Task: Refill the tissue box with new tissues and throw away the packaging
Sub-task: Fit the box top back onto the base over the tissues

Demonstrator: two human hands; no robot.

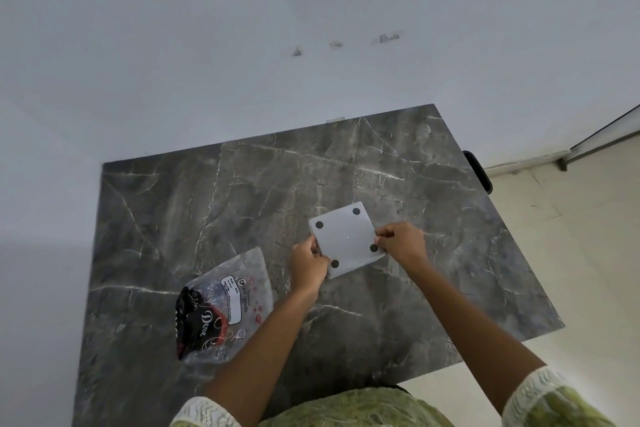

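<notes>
A white square tissue box point(346, 239) lies upside down on the dark marble table point(242, 198), its flat base with round black feet at the corners facing up. My left hand point(308, 265) grips its near left edge and my right hand point(401, 242) pinches its right edge. No tissues show. An empty clear plastic tissue wrapper point(223, 305) with black and red print lies flat on the table, left of my left forearm, touched by neither hand.
The table stands against a white wall point(311, 45) at the back and left. A black object point(479, 172) sticks out past the table's right edge. Pale tiled floor point(571, 253) lies to the right.
</notes>
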